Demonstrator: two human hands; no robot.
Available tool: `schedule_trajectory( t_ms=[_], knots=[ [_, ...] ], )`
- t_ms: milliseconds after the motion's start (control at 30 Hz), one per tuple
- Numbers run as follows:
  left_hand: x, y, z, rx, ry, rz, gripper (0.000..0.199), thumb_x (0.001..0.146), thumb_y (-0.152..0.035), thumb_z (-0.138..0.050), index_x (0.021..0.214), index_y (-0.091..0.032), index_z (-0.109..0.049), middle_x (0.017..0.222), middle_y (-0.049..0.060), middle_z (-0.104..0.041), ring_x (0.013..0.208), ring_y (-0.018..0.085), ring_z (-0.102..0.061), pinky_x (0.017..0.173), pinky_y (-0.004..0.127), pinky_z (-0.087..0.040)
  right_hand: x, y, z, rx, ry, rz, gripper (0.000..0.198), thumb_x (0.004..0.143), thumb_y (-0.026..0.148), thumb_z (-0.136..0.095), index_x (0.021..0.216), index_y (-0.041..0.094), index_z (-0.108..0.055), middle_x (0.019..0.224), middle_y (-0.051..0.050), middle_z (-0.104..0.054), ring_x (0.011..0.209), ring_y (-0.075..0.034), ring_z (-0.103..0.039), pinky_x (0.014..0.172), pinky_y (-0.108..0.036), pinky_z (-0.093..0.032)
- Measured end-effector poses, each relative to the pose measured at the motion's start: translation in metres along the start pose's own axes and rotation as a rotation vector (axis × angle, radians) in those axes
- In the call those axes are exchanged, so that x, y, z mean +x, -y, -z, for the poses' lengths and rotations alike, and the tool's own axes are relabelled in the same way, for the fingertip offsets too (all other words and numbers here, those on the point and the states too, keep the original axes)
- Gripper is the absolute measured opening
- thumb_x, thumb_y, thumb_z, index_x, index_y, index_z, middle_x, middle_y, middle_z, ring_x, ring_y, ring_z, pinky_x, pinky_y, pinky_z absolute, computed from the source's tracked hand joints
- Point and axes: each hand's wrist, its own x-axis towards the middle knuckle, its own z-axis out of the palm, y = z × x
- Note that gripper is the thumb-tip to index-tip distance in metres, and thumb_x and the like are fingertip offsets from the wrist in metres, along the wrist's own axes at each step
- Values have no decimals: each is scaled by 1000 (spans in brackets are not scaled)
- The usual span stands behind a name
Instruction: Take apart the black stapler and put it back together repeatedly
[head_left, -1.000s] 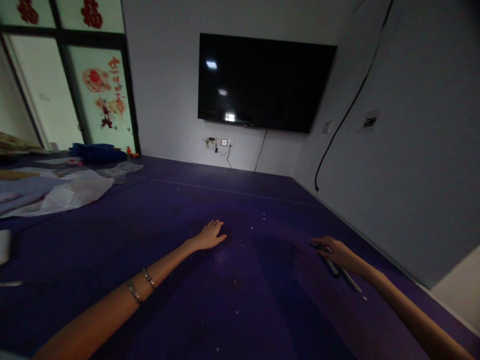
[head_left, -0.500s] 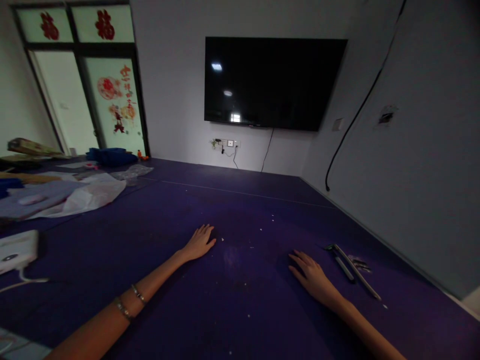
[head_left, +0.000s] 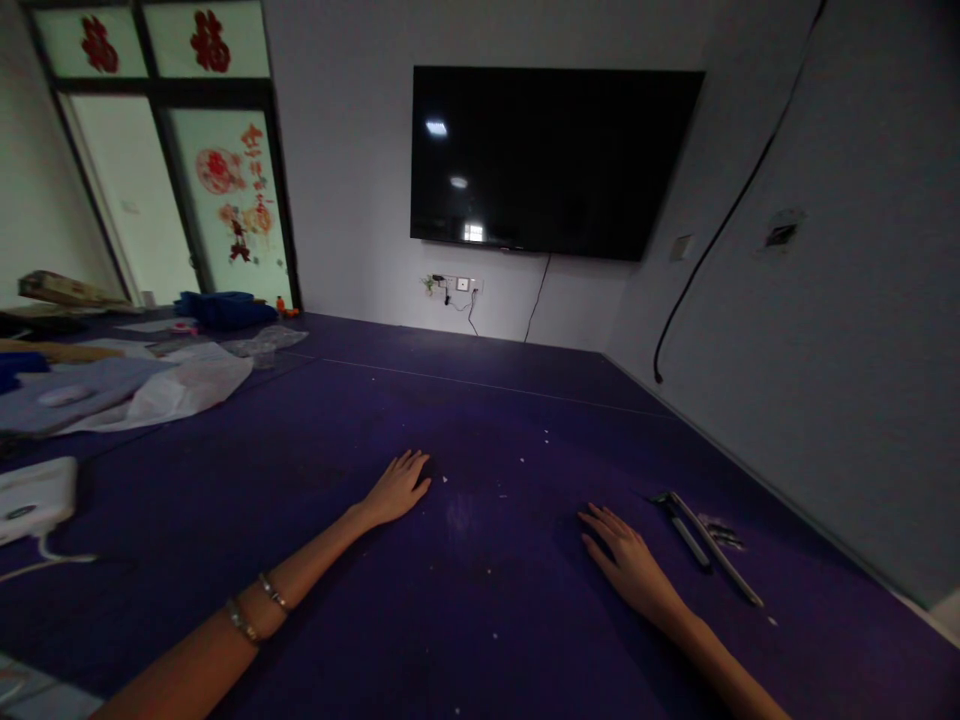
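My left hand (head_left: pixel 397 486) lies palm down on the purple table (head_left: pixel 360 640), fingers stretched out and holding nothing. Two bracelets (head_left: pixel 255 608) circle that forearm. Small white scraps (head_left: pixel 445 479) are scattered just right of its fingertips. Farther right, my right hand (head_left: pixel 621 557) rests flat on the same surface, its fingers a little apart with nothing in them. Beyond it on the right lie a long thin stick-like thing (head_left: pixel 720 552) and a shorter grey bar (head_left: pixel 690 541), side by side; their exact kind is unclear. Neither is touched.
On the left lie a white device with a cable (head_left: pixel 45 495), crumpled white plastic sheeting (head_left: pixel 191 385) and a blue cloth-like bundle (head_left: pixel 225 310). A black television (head_left: pixel 555 160) hangs on the far wall. A dark cable (head_left: pixel 720 245) dangles along the right wall.
Both hands stay flat in nearly the same places. The whole view has shifted very slightly; nothing has been picked up or let go.
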Motion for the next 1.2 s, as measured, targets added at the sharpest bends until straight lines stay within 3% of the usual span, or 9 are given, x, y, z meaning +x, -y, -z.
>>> schedule_trajectory(
  t_ms=[633, 833, 933, 1067, 1200],
  knots=[
    [0, 7, -5, 39, -33, -31, 50, 88, -42, -31, 126, -14, -46, 137, 15, -39, 130, 27, -30, 104, 44, -25, -2, -1, -2, 31, -16, 19, 46, 88, 41, -35, 123, 19, -53, 134, -10, -45, 127, -26, -34, 103, -45, -31],
    [1, 8, -5, 63, -31, -42, 51, 88, -42, -30, 125, -13, -47, 136, 14, -41, 129, 27, -31, 104, 44, -26, -2, -4, 3, 80, -153, 43, 51, 87, 39, -38, 132, 16, -41, 135, -12, -43, 125, -23, -37, 102, -41, -34],
    [2, 9, -6, 62, -50, -44, 50, 87, -42, -31, 124, -13, -48, 135, 14, -42, 128, 27, -32, 104, 44, -27, 0, -23, 15, 44, -280, -14, 43, 84, 30, -40, 122, 13, -51, 126, -14, -51, 118, -24, -45, 99, -39, -37],
    [5, 14, -9, 76, -61, -61, 51, 86, -43, -31, 122, -13, -51, 134, 14, -44, 128, 27, -33, 104, 44, -27, -6, -63, 44, -26, -417, -195, 40, 79, 21, -39, 114, 12, -57, 109, -14, -60, 99, -23, -57, 89, -36, -43],
    [7, 17, -10, 74, -72, -65, 52, 86, -44, -30, 122, -13, -51, 134, 14, -44, 128, 28, -34, 103, 44, -29, -20, -89, 64, -107, -353, -377, 37, 79, 21, -38, 103, 10, -63, 95, -13, -64, 84, -21, -60, 75, -29, -45]
  ],
)
